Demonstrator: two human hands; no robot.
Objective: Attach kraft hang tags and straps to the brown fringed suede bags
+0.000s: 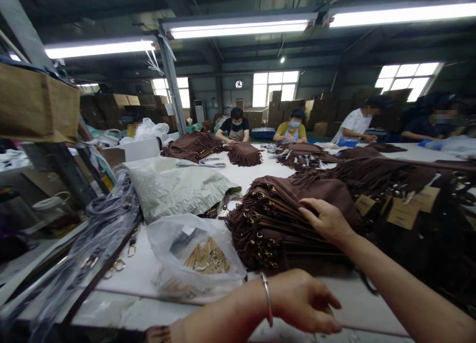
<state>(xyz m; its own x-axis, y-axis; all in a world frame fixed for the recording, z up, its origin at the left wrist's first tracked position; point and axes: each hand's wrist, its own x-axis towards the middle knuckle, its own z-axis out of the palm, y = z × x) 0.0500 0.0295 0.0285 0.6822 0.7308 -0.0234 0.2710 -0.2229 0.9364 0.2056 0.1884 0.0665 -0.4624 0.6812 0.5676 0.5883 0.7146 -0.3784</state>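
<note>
At the near side of the table (375, 303), left hand (303, 303): it is released, with fingers bent softly in the air, and holds nothing that I can see. A bracelet (266, 298) is on its wrist.
Right hand (329, 221): it is open, laid on the right part of the brown pile, fingers pointing left, not clenched.
Brown pile (275, 189): fringed pieces lie one over another, in the near middle, with metal hooks (260, 234) at their left side.
Clear plastic bag (163, 263): it stands open just left of the pile, with tan tags (208, 256) and white strings inside.
Tagged brown goods (375, 174): these are close on the right of the pile.
Risk: the pile looks uneven, so a one-sided push could make upper pieces slide. Hooks could catch in the fringe if one piece is pulled quickly. The left forearm, being near the plastic bag, could knock it and spill tags.
Edges and room: the near edge has a narrow bare strip below the pile; left and right are crowded. More open white surface is seen far, beyond the pile.
</note>
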